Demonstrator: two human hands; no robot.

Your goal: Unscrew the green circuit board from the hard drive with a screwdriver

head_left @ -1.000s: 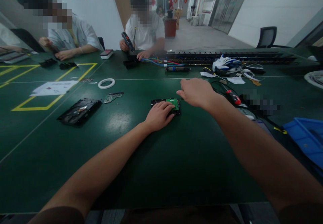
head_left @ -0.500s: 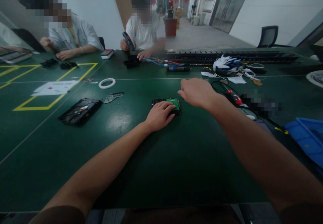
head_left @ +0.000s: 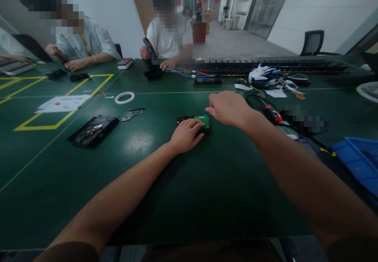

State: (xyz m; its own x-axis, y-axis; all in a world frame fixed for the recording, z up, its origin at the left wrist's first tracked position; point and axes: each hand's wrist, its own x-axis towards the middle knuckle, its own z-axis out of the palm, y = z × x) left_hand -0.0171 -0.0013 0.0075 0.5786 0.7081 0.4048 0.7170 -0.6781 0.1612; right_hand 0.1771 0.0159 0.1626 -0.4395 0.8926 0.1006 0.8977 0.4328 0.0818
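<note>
A small black hard drive with a green circuit board (head_left: 203,120) lies on the green table (head_left: 206,183) in front of me. My left hand (head_left: 186,135) rests on the drive's near left part, fingers laid flat over it. My right hand (head_left: 228,107) hovers just above the drive's far right corner. Its fingers are curled together and point left; whether anything is pinched in them is hidden.
A second black drive (head_left: 93,130), a loose circuit board (head_left: 132,113), a white tape ring (head_left: 124,97) and a paper sheet (head_left: 63,103) lie to the left. A red-handled screwdriver (head_left: 273,114), gloves (head_left: 263,73) and a blue bin (head_left: 358,160) are on the right. Two people work across the table.
My right hand has shifted slightly up and to the left above the drive. My left hand stays on the drive.
</note>
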